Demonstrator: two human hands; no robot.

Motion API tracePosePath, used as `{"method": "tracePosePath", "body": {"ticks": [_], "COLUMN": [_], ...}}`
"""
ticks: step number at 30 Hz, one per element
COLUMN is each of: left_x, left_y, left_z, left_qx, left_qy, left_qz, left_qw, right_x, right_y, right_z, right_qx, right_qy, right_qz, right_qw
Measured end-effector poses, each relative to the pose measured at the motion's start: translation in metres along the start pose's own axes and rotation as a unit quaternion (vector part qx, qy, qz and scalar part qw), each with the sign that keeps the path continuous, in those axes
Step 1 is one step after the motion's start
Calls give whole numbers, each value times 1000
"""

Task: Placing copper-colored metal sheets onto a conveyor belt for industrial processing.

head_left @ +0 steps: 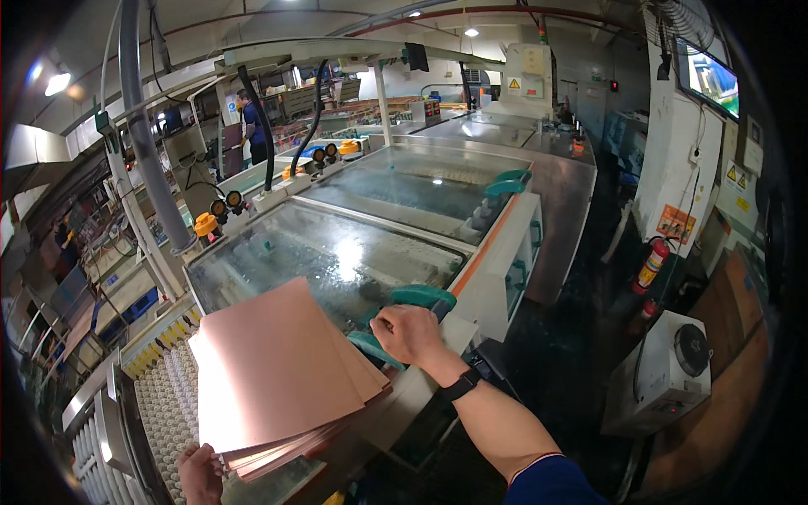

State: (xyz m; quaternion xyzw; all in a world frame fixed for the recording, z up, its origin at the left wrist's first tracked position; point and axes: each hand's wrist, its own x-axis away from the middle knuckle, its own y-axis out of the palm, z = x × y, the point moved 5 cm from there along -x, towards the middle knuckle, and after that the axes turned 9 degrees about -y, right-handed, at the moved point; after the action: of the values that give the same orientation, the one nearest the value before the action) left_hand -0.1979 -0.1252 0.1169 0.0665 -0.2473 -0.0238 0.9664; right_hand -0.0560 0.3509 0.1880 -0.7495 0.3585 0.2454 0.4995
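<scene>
A stack of thin, rectangular copper sheets (269,370) lies slightly fanned at the near end of the machine, its edges uneven on the right and front. My left hand (200,473) grips the stack's near left corner, thumb on top. Over on the right, my right hand (408,333) is closed in a fist against the green handles (423,296) at the machine's side edge. Its fingertips are turned away, so whatever they hold is hidden. A dark band circles that wrist. Beyond the stack, a wet, see-through lid (324,252) covers rollers.
White conveyor rollers (164,387) run under and left of the stack. A second lid (404,181) lies farther back. Gauges and orange knobs (206,224) line the left edge. To the right stand a fire extinguisher (651,265) and a white box unit (661,370). A person (254,126) stands far left.
</scene>
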Motion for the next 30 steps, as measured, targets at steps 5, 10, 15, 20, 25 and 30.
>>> {"method": "tracePosePath", "body": {"ticks": [5,10,15,20,25,30], "left_x": [20,38,34,55,44,15], "left_y": [12,24,17,37,31,21], "left_z": [-5,0,-3,12,25,16], "left_qx": [-79,-147,-159,-134,-96,32], "left_qy": [56,118,127,113,195,153], "left_qz": [8,18,16,51,10,-16], "left_qw": [995,982,979,983,976,988], "right_x": [-1,0,37,58,60,59], "right_y": [-1,-1,24,50,56,46], "right_z": [-2,-21,-108,-119,-117,-116], "right_qx": [9,25,3,-8,-9,-48], "right_qy": [12,-86,-249,-218,-227,-220], "right_qz": [-9,13,-94,-173,-170,-117], "right_qw": [1000,996,964,961,959,967]}}
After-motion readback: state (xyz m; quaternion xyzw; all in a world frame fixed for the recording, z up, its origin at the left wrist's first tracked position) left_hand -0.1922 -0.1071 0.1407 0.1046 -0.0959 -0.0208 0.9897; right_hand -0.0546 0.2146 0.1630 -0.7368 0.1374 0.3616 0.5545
